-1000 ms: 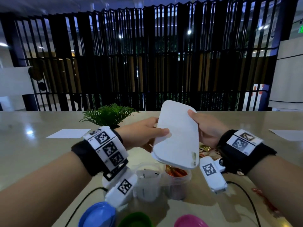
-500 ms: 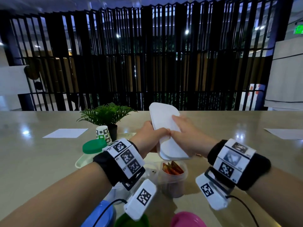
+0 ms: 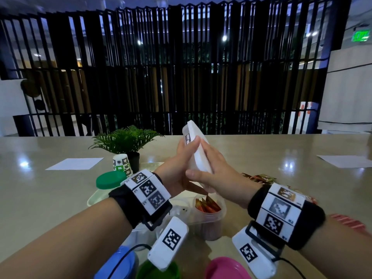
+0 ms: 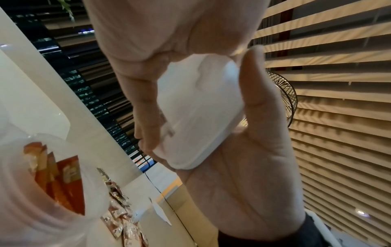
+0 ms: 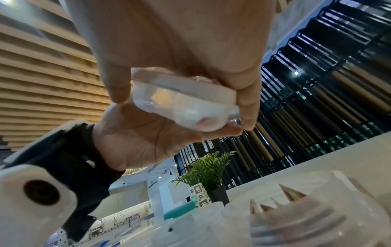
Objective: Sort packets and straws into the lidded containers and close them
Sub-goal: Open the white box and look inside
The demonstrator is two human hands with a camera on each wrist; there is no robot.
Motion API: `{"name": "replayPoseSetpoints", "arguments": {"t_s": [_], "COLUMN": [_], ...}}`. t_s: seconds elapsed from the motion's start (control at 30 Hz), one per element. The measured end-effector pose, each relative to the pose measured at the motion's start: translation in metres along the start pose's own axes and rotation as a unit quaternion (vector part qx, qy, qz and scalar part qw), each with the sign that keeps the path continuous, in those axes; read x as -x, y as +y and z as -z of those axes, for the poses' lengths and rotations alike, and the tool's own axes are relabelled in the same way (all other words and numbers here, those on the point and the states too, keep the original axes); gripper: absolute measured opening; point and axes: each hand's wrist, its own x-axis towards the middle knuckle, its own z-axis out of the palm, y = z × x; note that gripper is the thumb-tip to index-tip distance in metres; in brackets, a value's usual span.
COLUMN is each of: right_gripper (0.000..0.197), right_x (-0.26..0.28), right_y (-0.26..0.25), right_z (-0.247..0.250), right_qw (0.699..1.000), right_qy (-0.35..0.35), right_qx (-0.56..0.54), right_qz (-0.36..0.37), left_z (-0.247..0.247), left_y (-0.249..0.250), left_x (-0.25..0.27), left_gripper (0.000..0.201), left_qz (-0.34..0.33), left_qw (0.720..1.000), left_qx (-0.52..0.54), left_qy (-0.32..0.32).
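A white oblong lidded container point(image 3: 198, 156) stands on edge in the air between my two hands, above the table. My left hand point(image 3: 181, 158) cups its left side, thumb and fingers round it, as the left wrist view shows: container point(image 4: 196, 113) in the palm point(image 4: 243, 167). My right hand point(image 3: 211, 174) grips it from the right; in the right wrist view its thumb and fingers point(image 5: 247, 100) clasp the rim of the container point(image 5: 182, 100). Below the hands stands a clear tub point(image 3: 209, 210) of orange packets.
Loose packets point(image 3: 259, 178) lie at the right, red ones point(image 3: 348, 222) nearer me. Blue point(image 3: 118, 264), green point(image 3: 157, 270) and pink point(image 3: 225, 266) lids sit at the front edge. A green-lidded tub point(image 3: 110, 179), a paper cup point(image 3: 121, 165) and a plant point(image 3: 126, 141) stand left.
The white container has turned from facing me flat to standing edge-on. Both hands have closed in on its two sides and lifted it slightly away from me.
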Motion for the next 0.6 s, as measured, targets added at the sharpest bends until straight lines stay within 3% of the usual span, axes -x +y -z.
{"name": "replayPoseSetpoints", "arguments": {"t_s": [0.13,0.27,0.37,0.5,0.6], "right_gripper": [0.097,0.068,0.063,0.058,0.056], "right_x": [0.001,0.007,0.009,0.008,0.013], "right_y": [0.001,0.001,0.000,0.005,0.003], "right_z": [-0.003,-0.002,-0.003,-0.004,-0.001], "right_qw": [0.998,0.994,0.993,0.990,0.984], "right_qy": [-0.022,-0.045,-0.038,-0.016,0.002], "right_qx": [-0.064,-0.096,-0.107,-0.141,-0.178], "right_qz": [0.009,0.028,0.026,0.009,-0.028], "left_z": [0.003,0.005,0.007,0.009,0.011], "left_y": [-0.007,-0.011,-0.014,-0.017,-0.018], "left_x": [0.000,-0.007,-0.011,-0.014,-0.015], "left_gripper": [0.072,0.092,0.102,0.103,0.091], "left_qz": [0.031,0.057,0.075,0.075,0.072], "left_qw": [0.999,0.998,0.997,0.995,0.995], "left_qx": [0.017,0.021,0.031,0.059,0.068], "left_qy": [-0.013,0.008,0.013,0.012,0.013]}}
